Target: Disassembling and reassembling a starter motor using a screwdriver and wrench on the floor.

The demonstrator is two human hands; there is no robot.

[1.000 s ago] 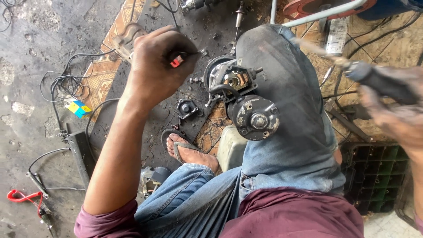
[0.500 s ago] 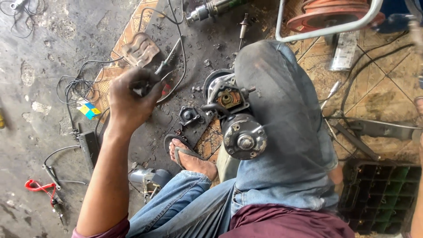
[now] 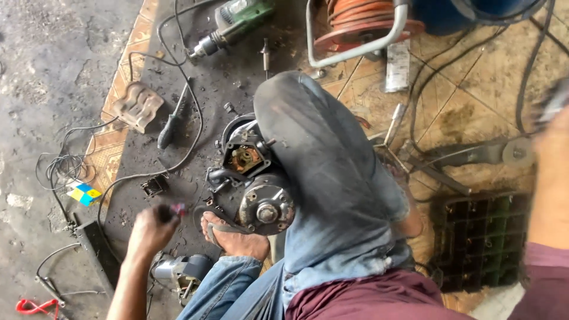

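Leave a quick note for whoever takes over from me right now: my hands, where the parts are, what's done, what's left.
Left hand: low over the dark mat, fingers closed on a small red-tipped tool.
Right hand: raised at the right edge, blurred; grip unclear.
Motor assembly: on the mat against the bent knee, front housing open, insides showing.
Loose screwdriver and small parts lie nearby.
Done: housing opened. Left: cannot tell from here.

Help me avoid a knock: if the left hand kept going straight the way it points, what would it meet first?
Probably the small black part on the dark floor just ahead of the left hand; depth is unclear.
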